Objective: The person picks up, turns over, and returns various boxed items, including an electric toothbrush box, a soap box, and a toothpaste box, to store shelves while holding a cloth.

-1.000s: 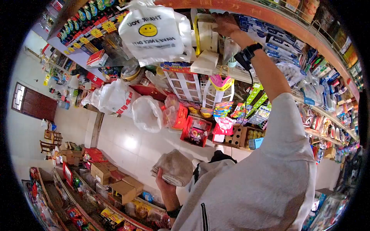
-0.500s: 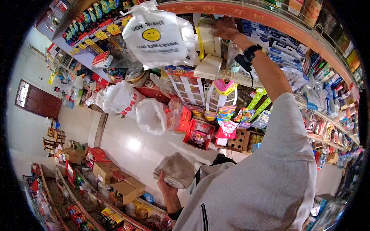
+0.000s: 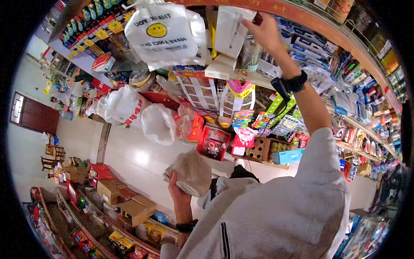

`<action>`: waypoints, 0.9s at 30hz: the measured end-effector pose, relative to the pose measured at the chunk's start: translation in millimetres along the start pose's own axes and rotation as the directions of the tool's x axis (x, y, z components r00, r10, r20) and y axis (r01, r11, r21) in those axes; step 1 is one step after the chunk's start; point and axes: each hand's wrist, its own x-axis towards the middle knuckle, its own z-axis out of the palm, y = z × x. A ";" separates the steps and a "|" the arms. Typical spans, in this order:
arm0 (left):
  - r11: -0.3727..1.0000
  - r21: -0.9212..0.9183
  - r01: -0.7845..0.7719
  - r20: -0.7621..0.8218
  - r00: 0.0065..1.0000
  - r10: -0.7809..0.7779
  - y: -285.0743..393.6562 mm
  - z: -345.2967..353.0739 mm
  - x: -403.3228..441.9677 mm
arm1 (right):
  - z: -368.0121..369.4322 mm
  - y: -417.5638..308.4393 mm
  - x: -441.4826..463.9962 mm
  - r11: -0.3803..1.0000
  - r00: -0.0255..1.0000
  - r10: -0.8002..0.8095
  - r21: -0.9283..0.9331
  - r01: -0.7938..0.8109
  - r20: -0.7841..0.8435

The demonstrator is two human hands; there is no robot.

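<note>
My left hand [image 3: 177, 190] is closed around a folded grey-beige cloth [image 3: 189, 172], held low in front of my body above the aisle. My right hand [image 3: 266, 32] reaches up to the shelf and grips the right edge of a white box [image 3: 228, 32], thumb on its front. A slim pen-like item is printed on that face. Below it lies a smaller white box [image 3: 221, 67]. A clear jar-like container [image 3: 250, 54] stands just right of the white box. To the left hangs a white plastic bag [image 3: 161, 36] with a yellow smiley.
Packaged goods [image 3: 310, 47] fill the shelf at right. White sacks [image 3: 158, 123] and a red box of sweets [image 3: 213, 142] line the shelf's foot. Cardboard boxes [image 3: 136, 209] sit on the lower-left shelves. A black cord [image 3: 278, 116] hangs near my right wrist.
The white box has turned so that its broad printed face shows, with my right hand on its edge. A light blue box has come into view by my right arm. My left hand still holds the cloth.
</note>
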 end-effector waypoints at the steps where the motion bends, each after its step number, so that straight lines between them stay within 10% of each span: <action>1: 1.000 -0.004 0.011 0.000 1.000 -0.011 1.8 1.3 4.4 | -6.1 -7.7 -13.5 0.992 0.999 0.016 0.129 -0.011 -0.038; 11: 0.989 0.085 0.121 0.080 0.989 -0.127 24.4 7.5 21.7 | -73.7 -103.0 -159.2 0.681 0.776 0.577 0.676 -0.283 -0.256; 17: 0.985 0.119 0.127 0.241 0.958 -0.153 31.5 11.9 15.4 | -52.9 -172.3 -274.3 -0.258 0.242 0.893 0.873 -0.414 0.379; 21: 0.942 0.003 0.334 0.354 0.881 -0.314 45.7 6.0 -2.3 | -14.0 -193.6 -324.7 -0.303 0.078 0.925 0.845 -0.441 0.372; 22: 0.939 -0.004 0.344 0.344 0.882 -0.322 47.8 6.8 -7.2 | -8.7 -169.9 -349.8 -0.304 0.065 0.926 0.839 -0.450 0.371; 23: 0.951 0.049 0.306 0.322 0.896 -0.305 50.7 6.7 -13.6 | -4.8 -137.3 -388.8 -0.503 0.363 0.712 0.797 -0.333 0.601; 25: 0.960 0.102 0.262 0.296 0.913 -0.281 57.0 7.3 -20.8 | 0.4 -163.2 -392.6 -0.699 0.637 0.382 0.660 -0.276 0.670; 27: 0.952 0.119 0.282 0.301 0.903 -0.306 64.3 9.1 -22.4 | 10.3 -221.4 -367.3 -0.271 0.187 0.919 0.899 -0.344 0.348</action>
